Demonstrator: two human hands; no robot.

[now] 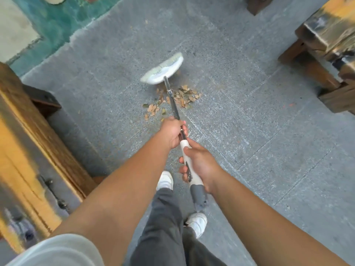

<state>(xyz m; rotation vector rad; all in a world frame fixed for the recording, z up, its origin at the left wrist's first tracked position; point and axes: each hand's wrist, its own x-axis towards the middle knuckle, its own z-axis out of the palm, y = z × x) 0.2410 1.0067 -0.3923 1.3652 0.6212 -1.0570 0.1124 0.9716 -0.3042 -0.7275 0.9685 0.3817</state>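
broom (173, 105) — slim metal shaft, cream grip sleeve, grey cap at the near end. It is tilted, with the head forward and down. broom head (162, 69) is pale, wide and curved with light bristles; it is motion-blurred and sits just past the leaves. Floor contact can't be told. dry leaves (185, 95) — brown and tan, a few greenish, in a loose heap on the grey floor (240, 131) under the shaft, thinning out toward the near-left.

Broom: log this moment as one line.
action: sweeping | left hand: holds broom shaft | right hand: holds white handle | broom head: blurred, beyond leaf pile | floor: grey paving
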